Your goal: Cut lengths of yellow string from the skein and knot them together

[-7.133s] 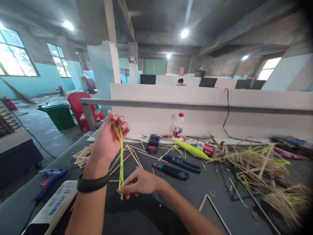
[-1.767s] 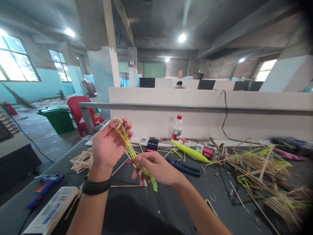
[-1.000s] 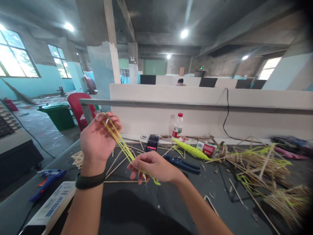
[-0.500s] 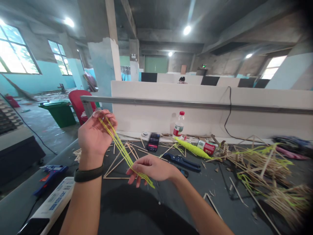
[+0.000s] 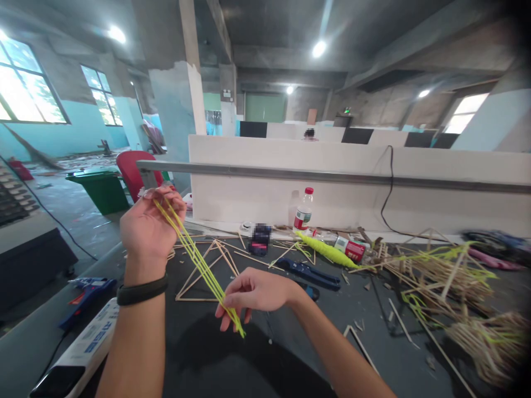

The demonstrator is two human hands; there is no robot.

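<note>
Several strands of yellow-green string (image 5: 198, 261) stretch slantwise between my two hands. My left hand (image 5: 151, 224), raised at the left with a dark band on the wrist, has its fingers curled round the upper end of the strands. Lower down, my right hand (image 5: 257, 293) pinches the strands between thumb and fingers, and their short ends hang below it. Behind the strands, a frame of thin wooden sticks (image 5: 194, 276) lies on the dark table (image 5: 199, 354).
A glue gun (image 5: 89, 296) and a white power strip (image 5: 85, 348) lie at the left. Behind my right hand are a blue cutter (image 5: 311, 272), a phone (image 5: 259, 240), a yellow-green string bundle (image 5: 327, 251) and a bottle (image 5: 304, 210). Stick piles (image 5: 448, 276) cover the right side.
My left hand has moved a little left, and the string between my hands has shifted with it. My right hand has slid slightly down along the strands, whose loose ends now hang more steeply.
</note>
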